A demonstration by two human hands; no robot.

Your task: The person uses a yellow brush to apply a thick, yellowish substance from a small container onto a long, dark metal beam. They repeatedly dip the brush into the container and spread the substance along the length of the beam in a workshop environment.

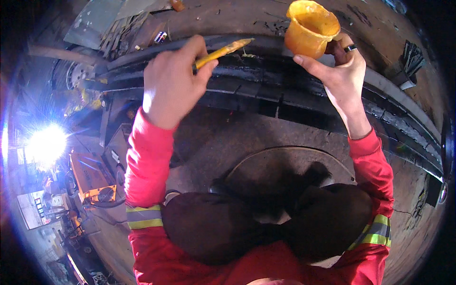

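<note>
My left hand [175, 80] is raised at the upper left, its fingers closed round a slim yellow stick [223, 52]. The stick's smeared, tapering end points right and slightly up, apart from the cup. At the upper right, my right hand [342, 76] grips a yellow-orange cup [311, 35] with an uneven, flared rim. Thumb and fingers hold the cup low on its side, and its mouth is tipped so that the coated inside shows. Beneath both hands runs a long dark metal beam [247, 92], which neither hand touches.
A glaring white light [46, 145] shines at the left, near an orange box-shaped machine [92, 178] with a fan grille. Thin dark rods [412, 59] stand in a holder at the far right. Flat grey sheets [92, 23] lie at the upper left.
</note>
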